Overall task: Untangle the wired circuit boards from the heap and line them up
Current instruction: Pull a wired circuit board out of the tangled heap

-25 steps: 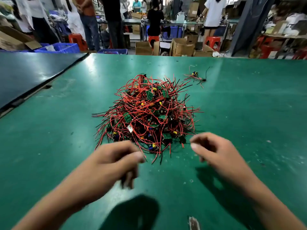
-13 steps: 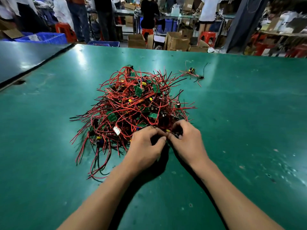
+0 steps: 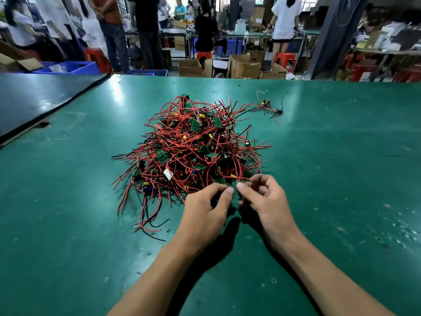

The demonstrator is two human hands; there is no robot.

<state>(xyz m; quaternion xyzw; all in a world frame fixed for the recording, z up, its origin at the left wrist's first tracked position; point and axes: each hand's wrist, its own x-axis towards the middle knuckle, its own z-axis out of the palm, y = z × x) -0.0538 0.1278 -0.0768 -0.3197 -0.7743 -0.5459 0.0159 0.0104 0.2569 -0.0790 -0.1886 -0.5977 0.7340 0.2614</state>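
A heap of small green circuit boards tangled in red and black wires (image 3: 193, 149) lies in the middle of the green table (image 3: 341, 179). At the heap's near edge my left hand (image 3: 207, 210) and my right hand (image 3: 264, 201) meet, fingers curled. Between their fingertips they pinch one small green board (image 3: 235, 190), whose wires still run into the heap. Most of that board is hidden by my fingers. One separate wired board (image 3: 266, 104) lies apart at the far right of the heap.
A dark tabletop (image 3: 34, 99) adjoins the green one at the left. Beyond the far edge stand several people, cardboard boxes (image 3: 241, 67), blue crates (image 3: 75, 67) and red stools.
Both hands moved from the near table to the heap's front edge, then took hold of a green board and drew it slightly toward me.
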